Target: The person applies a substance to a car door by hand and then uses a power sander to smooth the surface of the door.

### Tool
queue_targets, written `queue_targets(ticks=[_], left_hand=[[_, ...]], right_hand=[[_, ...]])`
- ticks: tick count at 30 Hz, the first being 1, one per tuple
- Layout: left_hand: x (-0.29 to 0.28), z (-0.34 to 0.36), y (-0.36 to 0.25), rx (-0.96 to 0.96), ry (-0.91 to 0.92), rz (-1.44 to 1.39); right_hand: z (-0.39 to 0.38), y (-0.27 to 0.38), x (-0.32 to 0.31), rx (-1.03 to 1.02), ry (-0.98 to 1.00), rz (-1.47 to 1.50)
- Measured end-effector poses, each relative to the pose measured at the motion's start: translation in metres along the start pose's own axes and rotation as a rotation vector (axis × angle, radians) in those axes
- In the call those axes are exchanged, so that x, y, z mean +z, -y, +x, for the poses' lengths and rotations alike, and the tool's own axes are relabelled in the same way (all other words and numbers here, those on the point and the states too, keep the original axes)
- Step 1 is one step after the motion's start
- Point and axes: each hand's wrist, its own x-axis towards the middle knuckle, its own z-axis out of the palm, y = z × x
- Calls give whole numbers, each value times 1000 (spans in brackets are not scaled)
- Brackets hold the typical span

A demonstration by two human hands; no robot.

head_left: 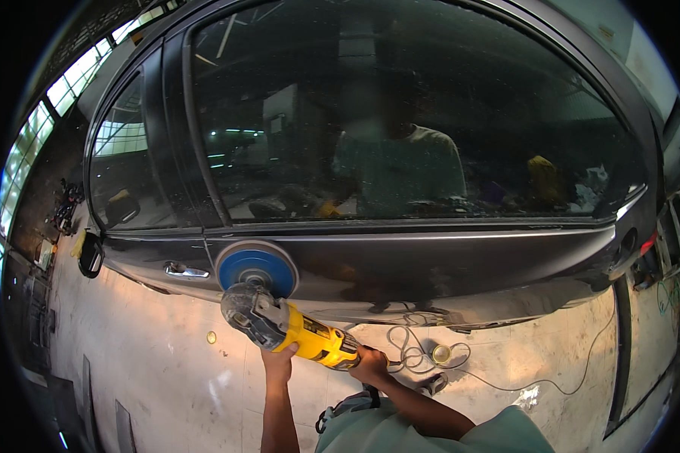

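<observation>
Both my hands are on a yellow and black polisher. My left hand is closed around the body just behind its dark head. My right hand grips the rear handle, where the cord comes out. The blue backing plate with its pale pad lies against the side of a dark grey car, just below the window line and right of a chrome door handle. Whether the pad is spinning cannot be told.
A grey cord lies coiled on the pale floor and runs off to the right. Two small round tins stand there, one tin by the cord, another tin further left. The car's side mirror sticks out at far left.
</observation>
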Motion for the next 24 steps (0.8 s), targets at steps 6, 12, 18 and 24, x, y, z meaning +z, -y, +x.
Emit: queue_targets(ticks=[6,12,18,24], left_hand=[[143,-46,-16,-2,241,102],[247,-77,-3,-71,433,3],[309,-86,-18,132,526,344],[259,-78,-12,-25,448,171]], right_hand=[[-68,-85,-47,111,-156,277],[-121,-101,-95,94,-353,490],[-146,-113,-116,85,-449,667],[-130,-106,-99,74,-369,502]])
